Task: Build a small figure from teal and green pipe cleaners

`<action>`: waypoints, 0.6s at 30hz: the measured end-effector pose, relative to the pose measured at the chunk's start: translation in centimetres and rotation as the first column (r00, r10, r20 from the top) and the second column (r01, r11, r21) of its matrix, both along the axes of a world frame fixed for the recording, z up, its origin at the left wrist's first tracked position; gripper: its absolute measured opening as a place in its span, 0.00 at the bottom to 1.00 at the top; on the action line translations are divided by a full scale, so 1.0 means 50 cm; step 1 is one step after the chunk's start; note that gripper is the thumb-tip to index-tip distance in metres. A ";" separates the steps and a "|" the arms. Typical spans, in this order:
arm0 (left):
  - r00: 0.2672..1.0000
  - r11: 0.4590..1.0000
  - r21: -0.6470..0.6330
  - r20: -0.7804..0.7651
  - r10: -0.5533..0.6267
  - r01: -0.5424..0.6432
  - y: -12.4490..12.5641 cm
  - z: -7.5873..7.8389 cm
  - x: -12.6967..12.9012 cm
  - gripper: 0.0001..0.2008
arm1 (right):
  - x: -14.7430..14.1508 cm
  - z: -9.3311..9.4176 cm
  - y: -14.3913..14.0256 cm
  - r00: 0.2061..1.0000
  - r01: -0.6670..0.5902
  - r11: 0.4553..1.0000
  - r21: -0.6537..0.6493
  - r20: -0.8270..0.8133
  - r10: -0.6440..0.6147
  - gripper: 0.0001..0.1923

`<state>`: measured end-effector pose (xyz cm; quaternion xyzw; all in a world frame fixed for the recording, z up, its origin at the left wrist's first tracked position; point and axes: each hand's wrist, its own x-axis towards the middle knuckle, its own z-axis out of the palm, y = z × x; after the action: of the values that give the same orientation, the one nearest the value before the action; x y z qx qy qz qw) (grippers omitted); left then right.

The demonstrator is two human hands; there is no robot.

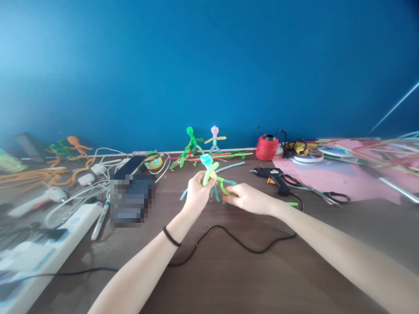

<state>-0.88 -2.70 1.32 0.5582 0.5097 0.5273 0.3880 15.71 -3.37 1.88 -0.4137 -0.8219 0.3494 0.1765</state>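
Note:
Above the brown table, my left hand [198, 189] pinches the body of a pipe cleaner figure [206, 160] with a light blue coiled head and a yellow-green body. My right hand [240, 197] is closed on a yellow-green pipe cleaner [224, 186] that runs out from the figure's side. Light blue pipe cleaner ends stick out below and beside my fingers. Behind them, a green pipe cleaner figure [191, 138] and a pink-headed figure [214, 138] stand upright near the blue wall.
Right of my hands lie a black glue gun [273, 175], scissors [314, 189], a red thread spool [266, 148] and pink sheets [363, 179]. On the left are a power strip [70, 237], a marker [101, 220], white cables and orange figures [76, 146]. A black cord [225, 231] crosses the front.

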 end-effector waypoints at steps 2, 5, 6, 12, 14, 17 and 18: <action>0.995 1.000 0.030 -0.103 -0.001 0.005 0.001 0.004 -0.004 0.03 | 0.007 0.009 0.004 1.000 -0.004 1.000 0.023 -0.010 0.004 0.14; 0.978 0.999 0.051 -0.210 0.007 0.004 0.001 0.010 -0.009 0.02 | 0.021 0.022 0.012 0.998 0.034 0.999 0.025 -0.052 -0.033 0.13; 0.972 0.998 0.055 -0.233 0.007 0.006 0.001 0.012 -0.010 0.02 | 0.026 0.025 0.015 0.996 0.052 0.998 0.027 -0.075 -0.049 0.14; 0.972 0.995 0.034 -0.217 -0.087 0.096 0.002 0.015 -0.012 0.02 | 0.046 0.027 0.035 0.970 0.115 0.992 0.047 -0.222 -0.102 0.12; 0.980 0.993 0.000 -0.161 -0.116 0.117 0.003 0.015 -0.011 0.03 | 0.049 0.023 0.040 0.961 0.142 0.989 0.049 -0.247 -0.126 0.11; 0.985 0.984 -0.052 0.007 -0.171 0.171 0.004 0.012 -0.011 0.05 | 0.052 0.016 0.046 0.955 0.142 0.989 0.040 -0.267 -0.126 0.13; 0.979 0.979 -0.061 0.068 -0.191 0.195 0.004 0.011 -0.011 0.06 | 0.052 0.014 0.047 0.955 0.135 0.990 0.029 -0.269 -0.122 0.14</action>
<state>-1.43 -2.50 1.85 0.5750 0.4585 0.4867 0.4714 18.32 -1.02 2.59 -0.4112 -0.7702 0.3701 0.3174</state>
